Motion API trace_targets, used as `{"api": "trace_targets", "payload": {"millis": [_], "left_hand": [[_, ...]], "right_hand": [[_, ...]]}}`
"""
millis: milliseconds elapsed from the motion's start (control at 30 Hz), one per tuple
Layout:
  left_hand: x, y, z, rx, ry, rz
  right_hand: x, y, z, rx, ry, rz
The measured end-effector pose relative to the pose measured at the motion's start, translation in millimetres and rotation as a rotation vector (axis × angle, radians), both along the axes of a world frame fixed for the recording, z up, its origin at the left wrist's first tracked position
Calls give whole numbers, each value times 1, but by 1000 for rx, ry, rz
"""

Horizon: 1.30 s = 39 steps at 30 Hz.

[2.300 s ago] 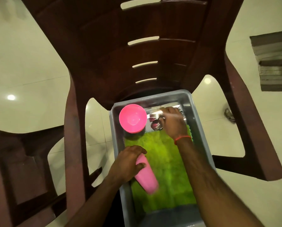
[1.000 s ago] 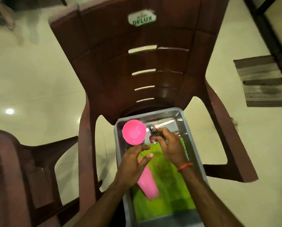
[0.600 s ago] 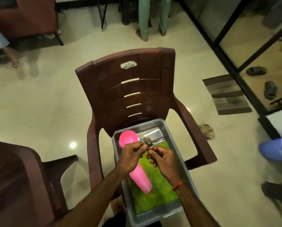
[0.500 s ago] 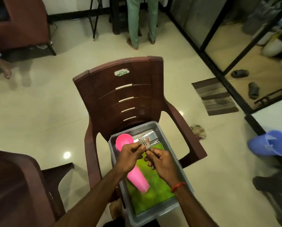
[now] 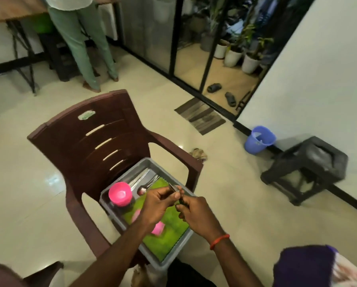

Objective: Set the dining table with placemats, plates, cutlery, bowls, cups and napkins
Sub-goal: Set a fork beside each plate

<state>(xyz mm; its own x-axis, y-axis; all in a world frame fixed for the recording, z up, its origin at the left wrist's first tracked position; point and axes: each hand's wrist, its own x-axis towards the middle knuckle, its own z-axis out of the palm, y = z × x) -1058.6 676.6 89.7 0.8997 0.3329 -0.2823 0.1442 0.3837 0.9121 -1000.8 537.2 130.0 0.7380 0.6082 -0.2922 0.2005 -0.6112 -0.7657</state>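
Head view: we've got the brown chair [image 5: 86,146] carrying the grey tub [image 5: 167,260], with the green placemat [image 5: 170,224] inside. Above it, our left hand [image 5: 159,204] pinches the forks [image 5: 174,187]. Fingers of our right hand [image 5: 196,214] curl at the handles, and we cannot tell whether they grip.

Lifted clear of the grey tray [image 5: 167,263]: forks [image 5: 174,187], first picked by right hand [image 5: 196,214] alone, now gripped in left hand [image 5: 159,204] too. Released from left hand: pink cup [image 5: 158,228], lying on green placemat [image 5: 169,237].

Glossy cream floor [image 5: 18,183], brown chair [image 5: 94,137], white wall [image 5: 318,75], black stool [image 5: 310,166].
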Motion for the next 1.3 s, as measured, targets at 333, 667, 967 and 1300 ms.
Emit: {"api": "trace_targets", "payload": {"millis": [333,667,967,1300], "left_hand": [[18,-85,18,17,8,-210],[29,-163,40,122,81,-503],[6,-237,31,165,200,-603],[-3,-279,37,115,308,-827]], "right_hand": [[-33,-92,15,71,-46,-453],[-43,-170,28,47,-91,-656],[-82,-229,8,-71,-171,-739],[-116,-270,2,-159,-186,-843]]}}
